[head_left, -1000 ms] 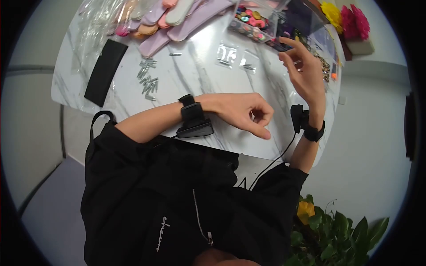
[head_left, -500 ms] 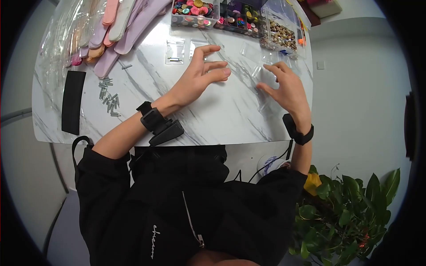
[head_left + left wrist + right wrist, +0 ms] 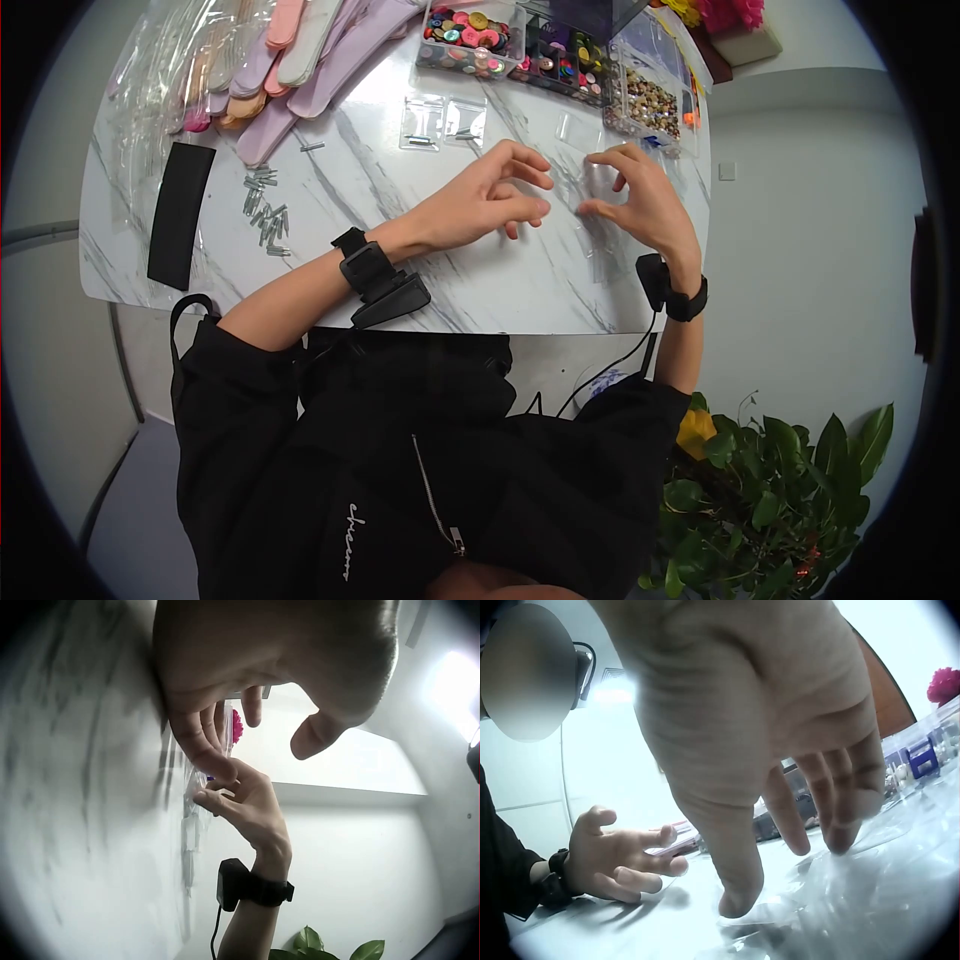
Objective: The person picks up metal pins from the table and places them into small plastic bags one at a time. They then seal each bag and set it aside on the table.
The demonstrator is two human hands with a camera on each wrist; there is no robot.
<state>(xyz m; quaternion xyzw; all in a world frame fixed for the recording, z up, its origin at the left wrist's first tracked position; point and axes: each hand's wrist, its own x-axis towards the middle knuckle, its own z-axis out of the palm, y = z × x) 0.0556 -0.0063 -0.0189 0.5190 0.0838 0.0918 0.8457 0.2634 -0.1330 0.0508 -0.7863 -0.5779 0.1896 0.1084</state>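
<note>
My right hand (image 3: 645, 205) hovers low over several clear plastic bags (image 3: 603, 240) at the table's right side. Its thumb and fingers are spread apart, with the fingertips close over the clear plastic (image 3: 832, 900) in the right wrist view. To its left, my left hand (image 3: 480, 200) hangs above the tabletop, fingers loosely bent and nothing between them. Beyond the left hand lie two small clear packets, the left packet (image 3: 421, 125) and the right packet (image 3: 466, 122), each with small metal pieces inside. Loose silver metal pieces (image 3: 267, 212) lie in a cluster farther left.
Along the back stand a box of colourful buttons (image 3: 470, 45), a dark compartment box (image 3: 565, 70) and a box of beads (image 3: 645, 100). Pale lilac and pink strips (image 3: 330, 75) pile up at back left, near a black strip (image 3: 180, 215). A leafy plant (image 3: 770, 490) stands at lower right.
The right hand has come nearer from beside the back boxes, and clear bags now lie beneath it. The left hand went up near the small packets, then moved right towards the right hand.
</note>
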